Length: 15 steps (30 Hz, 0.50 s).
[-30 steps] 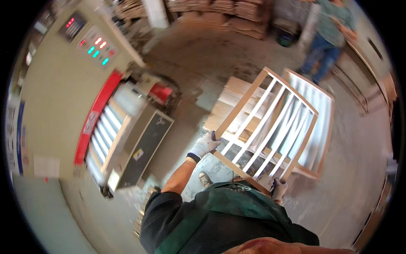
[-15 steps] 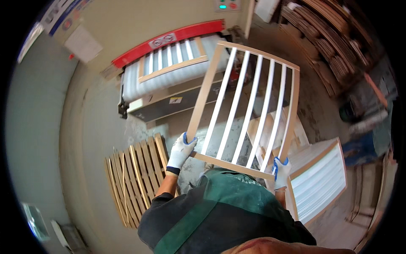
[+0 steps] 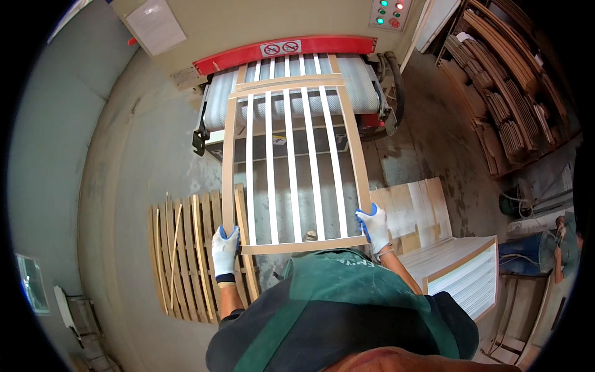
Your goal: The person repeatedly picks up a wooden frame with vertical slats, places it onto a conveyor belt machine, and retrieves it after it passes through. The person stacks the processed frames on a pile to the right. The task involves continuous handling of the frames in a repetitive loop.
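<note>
Between my gloved hands is a slatted frame [image 3: 230, 149] with a tan border and several white bars. My left hand [image 3: 225, 251], in a white and blue glove, grips its near left corner. At the near right corner my right hand [image 3: 373, 227] is closed on the same border. The frame's far edge lies over the front of a machine's pale conveyor belt [image 3: 217, 102]. Just beyond, a second slatted frame [image 3: 330, 65] lies on the belt, partly under a red guard bar [image 3: 235, 57]. Whether the two borders touch or overlap, I cannot tell.
A wooden pallet [image 3: 186, 248] lies on the floor at left. To the right stand a stack of frames [image 3: 462, 279] and a flat board [image 3: 415, 214]. Shelves of panels [image 3: 496, 80] fill the far right. Another person [image 3: 548, 248] is at the right edge. Indicator lights [image 3: 389, 15] glow on the machine.
The held frame has swung left and forward from a tilted position, and its far edge is now at the belt. The frame on the belt lies further under the red bar.
</note>
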Motion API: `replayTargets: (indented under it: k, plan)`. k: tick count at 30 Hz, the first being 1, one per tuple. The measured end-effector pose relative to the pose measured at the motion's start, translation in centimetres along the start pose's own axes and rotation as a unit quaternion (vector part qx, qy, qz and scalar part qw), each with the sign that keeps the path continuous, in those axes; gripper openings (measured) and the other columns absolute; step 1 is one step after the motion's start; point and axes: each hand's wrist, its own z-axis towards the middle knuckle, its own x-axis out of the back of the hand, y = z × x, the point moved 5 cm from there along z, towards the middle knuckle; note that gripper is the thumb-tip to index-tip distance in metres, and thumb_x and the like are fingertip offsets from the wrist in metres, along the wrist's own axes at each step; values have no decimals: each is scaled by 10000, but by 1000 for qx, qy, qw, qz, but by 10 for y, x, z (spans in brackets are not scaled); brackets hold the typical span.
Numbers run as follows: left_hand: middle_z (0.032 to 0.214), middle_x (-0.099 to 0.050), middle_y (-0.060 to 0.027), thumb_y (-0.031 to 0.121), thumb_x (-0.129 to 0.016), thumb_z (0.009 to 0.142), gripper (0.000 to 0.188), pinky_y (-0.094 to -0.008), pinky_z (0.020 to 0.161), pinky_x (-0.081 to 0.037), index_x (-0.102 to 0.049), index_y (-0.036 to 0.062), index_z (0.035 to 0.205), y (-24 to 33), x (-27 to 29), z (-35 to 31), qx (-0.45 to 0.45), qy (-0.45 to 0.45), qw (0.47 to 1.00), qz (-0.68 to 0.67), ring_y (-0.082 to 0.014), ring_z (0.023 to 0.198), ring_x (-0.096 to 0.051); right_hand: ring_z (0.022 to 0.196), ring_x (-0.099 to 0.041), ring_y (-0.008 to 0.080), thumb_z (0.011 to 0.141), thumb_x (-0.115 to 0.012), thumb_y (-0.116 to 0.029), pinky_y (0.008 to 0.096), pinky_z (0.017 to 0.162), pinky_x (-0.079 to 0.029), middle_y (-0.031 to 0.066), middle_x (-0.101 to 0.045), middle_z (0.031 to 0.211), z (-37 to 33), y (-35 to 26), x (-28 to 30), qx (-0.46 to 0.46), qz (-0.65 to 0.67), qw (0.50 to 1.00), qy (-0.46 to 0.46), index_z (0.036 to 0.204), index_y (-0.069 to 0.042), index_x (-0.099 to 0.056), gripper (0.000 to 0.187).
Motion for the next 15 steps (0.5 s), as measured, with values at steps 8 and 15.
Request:
replayTargets:
  k: [8, 15]
  plan:
    - [905, -700, -185, 331, -698, 896, 359, -420, 760, -514, -668, -13, 993, -29, -16, 63, -31, -61, 998, -3, -322, 851, -688, 520, -580, 101, 807, -760, -49, 275, 461, -442, 21, -639, 667, 35, 4, -22, 50, -21, 998, 9, 894, -15, -679, 123]
    - [999, -651, -221, 389, -663, 915, 396, -452, 832, -492, -654, 0, 991, -26, -36, 108, -70, -89, 993, 23, -383, 967, -632, 506, -584, 121, 813, -749, -70, 297, 440, -450, 41, -637, 651, 72, -29, -35, 30, 40, 999, -2, 844, -7, -655, 117]
